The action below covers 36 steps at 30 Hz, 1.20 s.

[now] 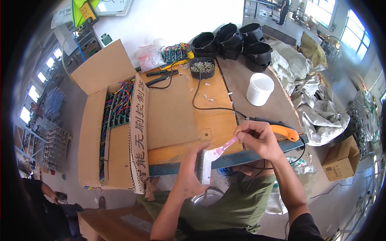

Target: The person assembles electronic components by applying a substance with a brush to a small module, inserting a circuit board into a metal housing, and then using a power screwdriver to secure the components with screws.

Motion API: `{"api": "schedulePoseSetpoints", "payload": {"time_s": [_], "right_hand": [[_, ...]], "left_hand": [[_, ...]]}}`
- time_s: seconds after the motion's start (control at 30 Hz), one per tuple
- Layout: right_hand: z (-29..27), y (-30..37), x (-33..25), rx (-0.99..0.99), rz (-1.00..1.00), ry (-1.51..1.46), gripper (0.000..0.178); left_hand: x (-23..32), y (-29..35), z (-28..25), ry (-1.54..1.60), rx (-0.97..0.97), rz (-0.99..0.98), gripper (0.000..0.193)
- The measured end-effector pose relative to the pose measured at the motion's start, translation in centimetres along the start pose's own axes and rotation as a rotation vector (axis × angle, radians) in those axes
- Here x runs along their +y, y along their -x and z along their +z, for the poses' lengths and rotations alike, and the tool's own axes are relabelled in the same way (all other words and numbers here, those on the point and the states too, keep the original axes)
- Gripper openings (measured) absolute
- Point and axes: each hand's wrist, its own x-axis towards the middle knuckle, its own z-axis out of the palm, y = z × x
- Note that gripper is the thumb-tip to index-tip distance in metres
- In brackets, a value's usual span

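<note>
My left hand point(188, 172) holds a small rectangular part point(206, 172) with a white face and a dark edge, upright over the table's front edge. Pinched in my right hand point(261, 140) is a small pink-handled spatula point(229, 143). Its pale, widened end touches the top of the part, with what looks like white paste on it. Just beyond the right hand lies a corded tool with an orange handle point(284, 131). A white plastic bucket point(259, 91) stands farther back on the right.
An open cardboard box point(139, 168) of wired modules point(120, 105) stands on the left. Toward the back are pliers point(163, 73), a black tray of small metal parts point(202, 74) and several black buckets point(230, 36). Pale sacks point(313, 104) lie right; a person point(46, 205) is lower left.
</note>
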Motion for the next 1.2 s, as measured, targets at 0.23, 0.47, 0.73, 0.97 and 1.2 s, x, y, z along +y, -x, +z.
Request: {"api": "schedulePoseSetpoints", "payload": {"time_s": [0.23, 0.47, 0.73, 0.97, 1.2], "right_hand": [[0.7, 1.9, -0.2, -0.025, 0.219, -0.279, 0.020], [2.0, 2.0, 1.8, 0.002, 0.389, -0.321, 0.024], [0.6, -0.9, 0.7, -0.013, 0.198, -0.032, 0.023], [1.2, 0.4, 0.7, -0.025, 0.273, -0.080, 0.022], [3.0, 3.8, 2.8, 0.006, 0.316, -0.193, 0.023]], "left_hand": [[-0.6, 0.5, -0.2, 0.029, 0.019, -0.084, 0.072], [-0.3, 0.1, -0.3, 0.038, 0.014, -0.062, 0.072], [0.6, 0.0, -0.7, -0.097, -0.009, 0.021, 0.069], [1.1, 0.2, -0.7, -0.072, 0.010, -0.047, 0.069], [0.4, 0.4, -0.1, -0.054, 0.072, -0.016, 0.074]]}}
